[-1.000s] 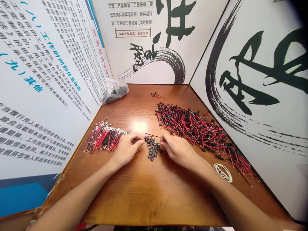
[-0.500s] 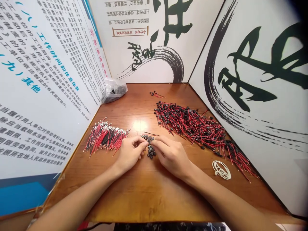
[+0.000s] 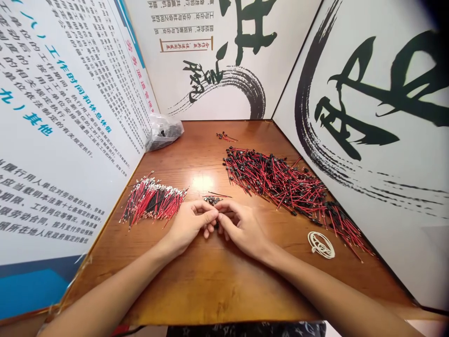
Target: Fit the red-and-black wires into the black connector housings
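Observation:
My left hand [image 3: 192, 222] and my right hand [image 3: 240, 225] meet at the fingertips over a small pile of black connector housings [image 3: 211, 200]. Thumb and forefinger of each hand are pinched together; whatever sits between them is too small and covered to make out. Part of the housing pile lies hidden beneath my fingers. Just beyond it rest a couple of loose thin wires [image 3: 220, 194]. To the left of my left hand is a heap of red and black wires with white-silver ends [image 3: 152, 200].
A large heap of red and black wires with black connectors [image 3: 277, 180] spreads along the right, with a small bunch of similar wires [image 3: 227, 136] behind it. A coil of cream cord [image 3: 321, 245] lies front right. A clear plastic bag [image 3: 164, 132] stands back left. Printed panels enclose the table [image 3: 210, 281].
My right hand has shifted slightly left and its thumb now meets my left fingertips. Both hands cover more of the black housing pile. The view has moved a little.

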Action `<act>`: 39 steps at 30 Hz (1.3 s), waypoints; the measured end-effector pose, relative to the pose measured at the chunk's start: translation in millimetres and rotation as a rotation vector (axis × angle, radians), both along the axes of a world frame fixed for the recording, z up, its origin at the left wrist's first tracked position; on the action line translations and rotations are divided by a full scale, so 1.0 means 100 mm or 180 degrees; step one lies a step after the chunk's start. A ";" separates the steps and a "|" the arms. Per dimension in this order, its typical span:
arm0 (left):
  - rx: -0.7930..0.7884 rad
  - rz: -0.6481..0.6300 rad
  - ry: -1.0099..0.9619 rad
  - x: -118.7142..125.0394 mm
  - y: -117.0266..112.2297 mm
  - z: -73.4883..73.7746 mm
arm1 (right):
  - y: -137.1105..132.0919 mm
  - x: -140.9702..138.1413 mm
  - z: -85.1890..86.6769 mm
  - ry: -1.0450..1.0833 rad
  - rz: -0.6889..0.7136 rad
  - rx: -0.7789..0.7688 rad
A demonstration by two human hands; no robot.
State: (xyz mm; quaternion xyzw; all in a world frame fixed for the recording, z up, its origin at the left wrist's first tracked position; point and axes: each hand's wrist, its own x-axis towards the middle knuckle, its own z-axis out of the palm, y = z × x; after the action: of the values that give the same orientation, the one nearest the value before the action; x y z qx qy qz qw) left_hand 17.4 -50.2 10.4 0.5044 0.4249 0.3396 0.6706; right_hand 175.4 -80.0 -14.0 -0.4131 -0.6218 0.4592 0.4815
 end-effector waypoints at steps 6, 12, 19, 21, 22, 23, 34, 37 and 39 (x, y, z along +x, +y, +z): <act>0.0039 0.0043 0.0180 0.00 0.01 0.00 | 0.00 0.03 0.08 -0.0790 -0.0517 0.0635; 0.0802 -0.0151 0.0933 -0.03 0.05 0.02 | 0.05 0.08 0.06 -0.1023 -0.0477 0.0818; 0.1915 -0.0458 0.1984 -0.12 0.09 0.04 | 0.10 0.16 0.01 -0.1183 -0.0467 0.0831; 0.2132 -0.0755 0.2185 -0.14 0.09 0.03 | 0.10 0.17 0.00 -0.1213 -0.0443 0.0787; 0.2211 -0.0873 0.2250 -0.14 0.09 0.02 | 0.11 0.18 -0.01 -0.1236 -0.0427 0.0779; 0.2280 -0.0948 0.2299 -0.15 0.09 0.01 | 0.11 0.18 -0.01 -0.1265 -0.0422 0.0780; 0.2728 -0.1295 0.2790 -0.15 0.03 0.00 | 0.11 0.19 -0.01 -0.1467 -0.0354 0.0611; 0.2847 -0.1348 0.2877 -0.14 0.02 0.00 | 0.12 0.21 0.00 -0.1542 -0.0414 0.0641; 0.2921 -0.1381 0.2840 -0.14 0.02 -0.01 | 0.13 0.21 -0.01 -0.1558 -0.0468 0.0638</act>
State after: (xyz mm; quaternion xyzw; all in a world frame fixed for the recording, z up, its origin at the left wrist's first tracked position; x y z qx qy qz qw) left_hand 3.6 -48.4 9.3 0.9039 0.3630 0.1025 0.2017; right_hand 196.5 -66.6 -14.6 -0.5061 -0.7303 0.2457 0.3874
